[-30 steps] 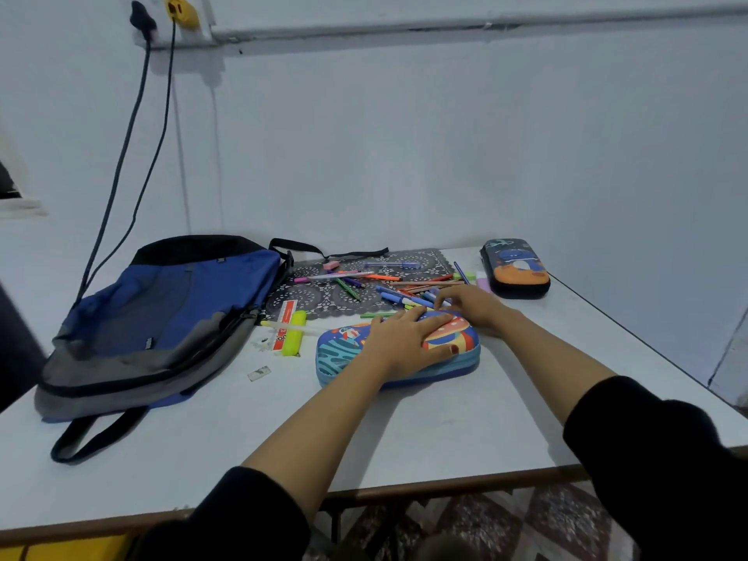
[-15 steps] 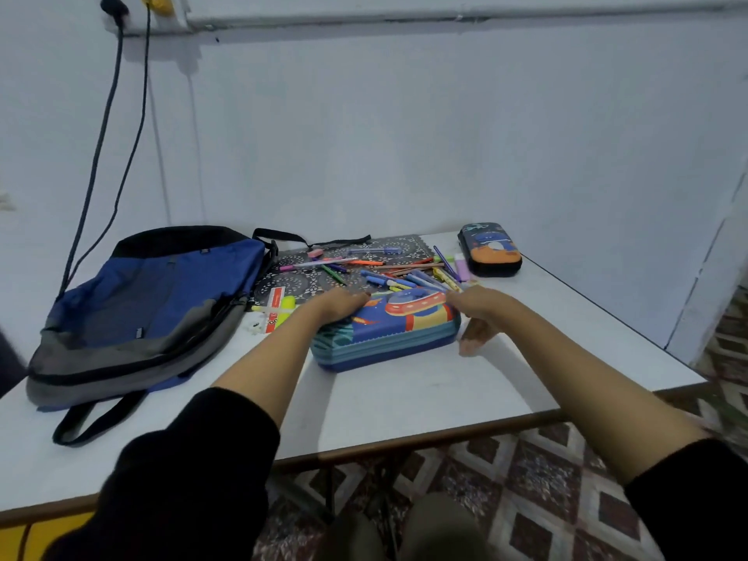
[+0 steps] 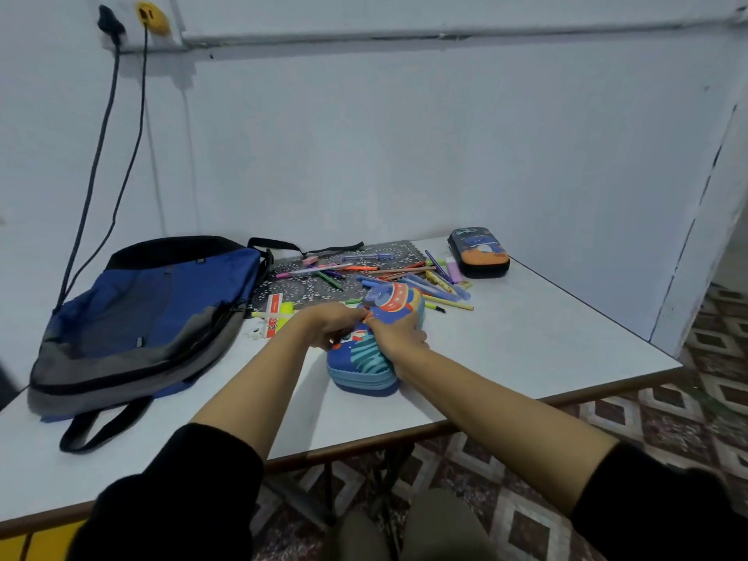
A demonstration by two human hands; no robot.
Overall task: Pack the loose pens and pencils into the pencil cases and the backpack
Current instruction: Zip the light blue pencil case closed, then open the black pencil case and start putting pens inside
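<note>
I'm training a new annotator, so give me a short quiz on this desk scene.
1. True or false: the dark pencil case touches the colourful pencil case.
2. The left hand and right hand both hold: A) a pen, B) the colourful pencil case, C) a strap?
3. What lies loose just behind the colourful pencil case?
Key: 1 false; 2 B; 3 pens and pencils.

Hands (image 3: 330, 323) (image 3: 398, 338) turned pencil case (image 3: 366, 360) end-on twd person.
</note>
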